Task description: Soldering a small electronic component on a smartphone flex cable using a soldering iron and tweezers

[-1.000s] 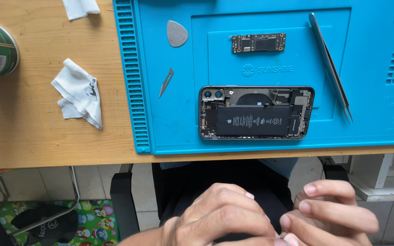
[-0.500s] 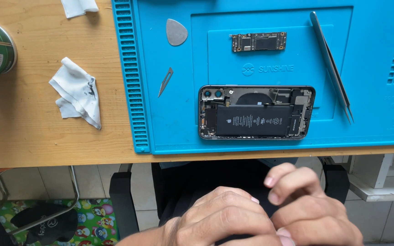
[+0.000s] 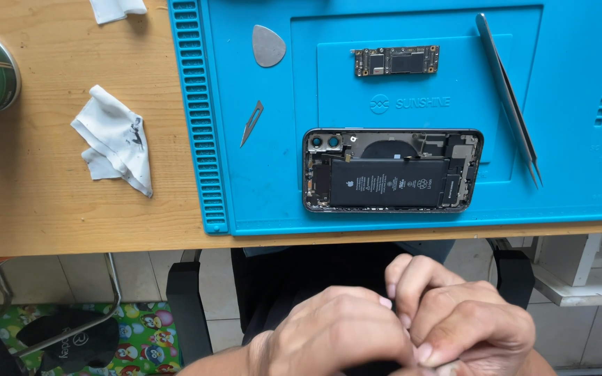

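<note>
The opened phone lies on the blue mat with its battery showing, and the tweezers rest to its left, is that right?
Not quite. In the head view the opened phone does lie on the blue mat with its battery showing, but the tweezers rest to its right, not its left.

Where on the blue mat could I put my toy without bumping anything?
On the blue mat, the bare corner right of the tweezers is free. So is the patch below the small blade, left of the opened phone. The middle is crowded: metal pick, circuit board, phone.
</note>
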